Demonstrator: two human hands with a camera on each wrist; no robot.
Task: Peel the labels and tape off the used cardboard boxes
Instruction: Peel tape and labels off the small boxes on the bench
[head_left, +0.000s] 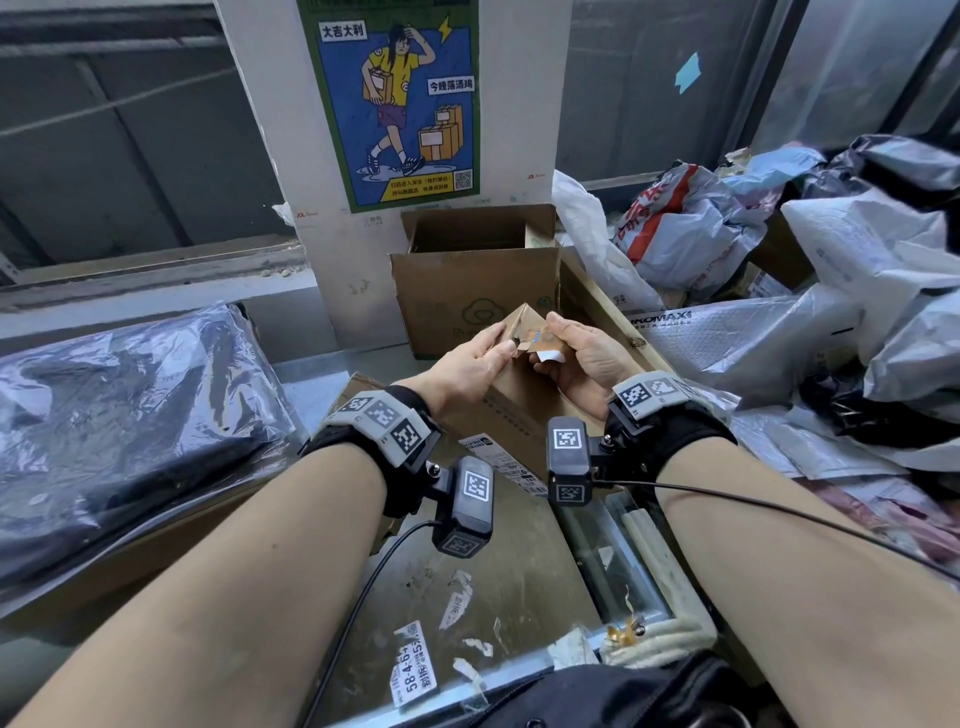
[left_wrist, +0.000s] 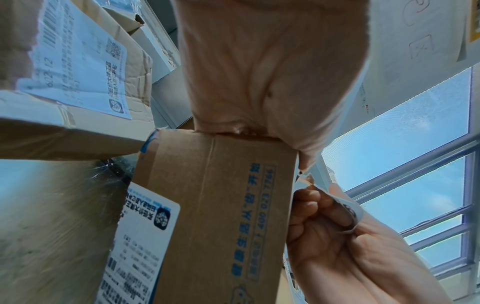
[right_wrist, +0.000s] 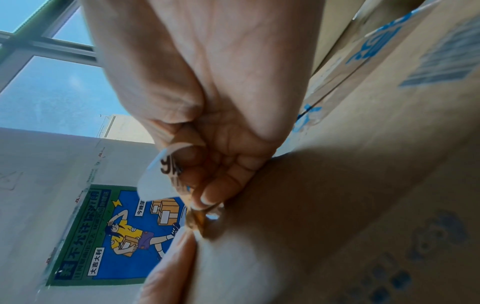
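Note:
I hold a small brown cardboard box (head_left: 519, 395) with blue print (left_wrist: 215, 216) tilted up over the metal counter. My left hand (head_left: 475, 358) grips its top left edge, thumb on the near face. My right hand (head_left: 571, 358) pinches a strip of clear tape (head_left: 540, 338) with a white label scrap (head_left: 550, 356) stuck to it, partly lifted off the box's top corner. The right wrist view shows the fingertips (right_wrist: 207, 197) pinching the curled label (right_wrist: 161, 176) and tape at the box edge. A white shipping label (left_wrist: 145, 246) stays stuck on the box's lower face.
An open cardboard box (head_left: 475, 291) stands behind against the pillar with a poster (head_left: 395, 98). A plastic-wrapped dark bundle (head_left: 119, 415) lies left. Heaped courier bags (head_left: 779, 291) fill the right. Label scraps (head_left: 415, 660) litter the metal counter (head_left: 509, 571). Another labelled box (left_wrist: 78, 61) sits nearby.

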